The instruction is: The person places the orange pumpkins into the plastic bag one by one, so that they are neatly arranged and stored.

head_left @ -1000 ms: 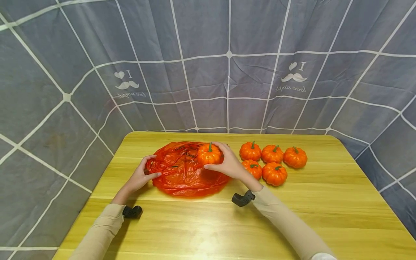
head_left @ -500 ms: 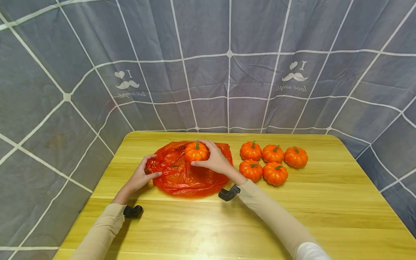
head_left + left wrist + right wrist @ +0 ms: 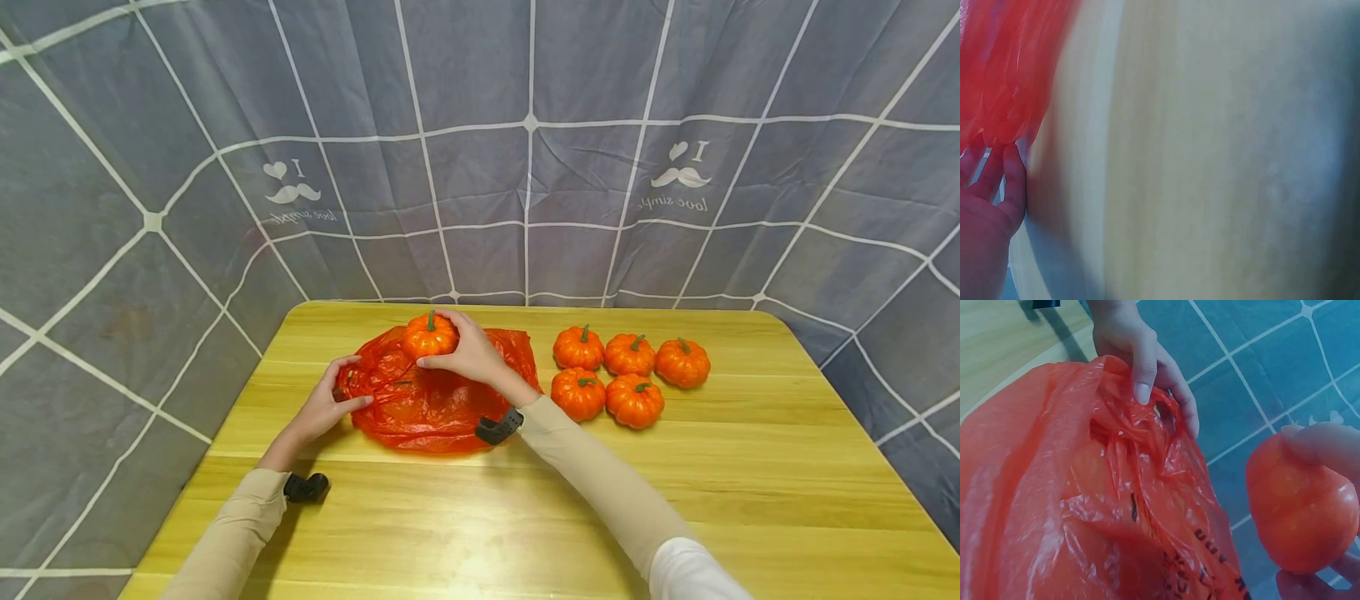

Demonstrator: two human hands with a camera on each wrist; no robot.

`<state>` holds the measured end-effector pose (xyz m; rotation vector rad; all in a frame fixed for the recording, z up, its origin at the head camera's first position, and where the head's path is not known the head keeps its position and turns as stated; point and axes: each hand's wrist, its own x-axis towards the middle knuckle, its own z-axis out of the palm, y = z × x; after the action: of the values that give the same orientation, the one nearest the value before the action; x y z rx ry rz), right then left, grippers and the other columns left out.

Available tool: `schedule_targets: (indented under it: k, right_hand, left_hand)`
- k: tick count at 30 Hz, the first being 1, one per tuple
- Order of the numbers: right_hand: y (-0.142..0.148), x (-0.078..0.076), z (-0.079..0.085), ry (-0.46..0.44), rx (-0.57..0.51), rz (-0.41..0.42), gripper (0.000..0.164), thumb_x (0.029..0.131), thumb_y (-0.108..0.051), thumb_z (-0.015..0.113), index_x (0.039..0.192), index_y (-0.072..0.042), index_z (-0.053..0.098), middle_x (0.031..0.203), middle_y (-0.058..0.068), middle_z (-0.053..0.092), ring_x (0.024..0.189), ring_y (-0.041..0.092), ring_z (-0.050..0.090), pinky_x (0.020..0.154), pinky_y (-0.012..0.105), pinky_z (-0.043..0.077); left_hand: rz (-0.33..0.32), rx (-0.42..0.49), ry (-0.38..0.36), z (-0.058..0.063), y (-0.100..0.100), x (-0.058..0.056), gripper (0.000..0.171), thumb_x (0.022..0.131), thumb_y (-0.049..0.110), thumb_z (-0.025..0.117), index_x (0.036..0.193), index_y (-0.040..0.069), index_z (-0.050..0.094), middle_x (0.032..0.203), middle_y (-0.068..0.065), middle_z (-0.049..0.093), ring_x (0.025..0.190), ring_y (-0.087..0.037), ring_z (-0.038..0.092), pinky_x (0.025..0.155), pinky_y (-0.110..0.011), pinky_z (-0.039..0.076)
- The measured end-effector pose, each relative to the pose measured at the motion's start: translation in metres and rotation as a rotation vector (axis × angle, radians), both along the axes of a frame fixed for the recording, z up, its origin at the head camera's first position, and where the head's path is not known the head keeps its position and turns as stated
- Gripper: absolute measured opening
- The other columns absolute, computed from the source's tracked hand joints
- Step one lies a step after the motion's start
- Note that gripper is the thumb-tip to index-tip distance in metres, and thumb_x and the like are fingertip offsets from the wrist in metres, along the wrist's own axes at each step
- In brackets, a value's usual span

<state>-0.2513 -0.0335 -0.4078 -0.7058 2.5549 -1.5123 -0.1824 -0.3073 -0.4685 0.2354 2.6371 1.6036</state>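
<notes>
A crumpled red plastic bag (image 3: 420, 427) lies on the left part of the table, bulging, with black print on it. At its left end my left hand (image 3: 330, 402) holds the gathered edge; in the right wrist view the thumb lies over the plastic and the fingers go behind it. Above the bag's far side, my right hand (image 3: 474, 354) grips a small orange pumpkin (image 3: 429, 338) with a green stem, thumb in front. That pumpkin (image 3: 1300, 509) shows up close beside the bag (image 3: 1029, 487) in the right wrist view.
Several more small pumpkins (image 3: 630, 356) stand in two rows on the wooden table (image 3: 480, 533), right of the bag. A grey curtain (image 3: 480, 183) with white grid lines hangs behind and at both sides. Black wrist cameras (image 3: 306, 488) sit on both forearms.
My right hand has carried the pumpkin left and slightly away from me across the top of the bag. The left hand has stayed at the bag's left end.
</notes>
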Motion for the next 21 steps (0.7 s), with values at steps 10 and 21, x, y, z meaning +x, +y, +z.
schedule_targets:
  k: [10,21]
  right_hand:
    - [-0.024,-0.008,-0.003,-0.002,0.027,0.025,0.084,0.071,-0.028,0.083,0.142,-0.013,0.042,0.142,0.012,0.044,0.123,0.028,0.049,0.1,0.042,0.046]
    - [-0.041,-0.011,-0.017,-0.004,0.063,0.037,0.081,0.07,-0.03,0.084,0.14,-0.011,0.045,0.135,0.015,0.047,0.118,0.028,0.052,0.098,0.039,0.047]
  left_hand:
    - [-0.003,-0.003,0.022,0.0,-0.001,-0.002,0.073,0.088,0.014,0.068,0.146,0.004,0.025,0.15,-0.023,0.028,0.132,-0.041,0.039,0.092,-0.009,0.037]
    - [0.004,-0.017,0.008,0.0,-0.001,-0.001,0.073,0.089,0.015,0.067,0.147,0.005,0.024,0.151,-0.023,0.028,0.132,-0.042,0.039,0.104,-0.038,0.041]
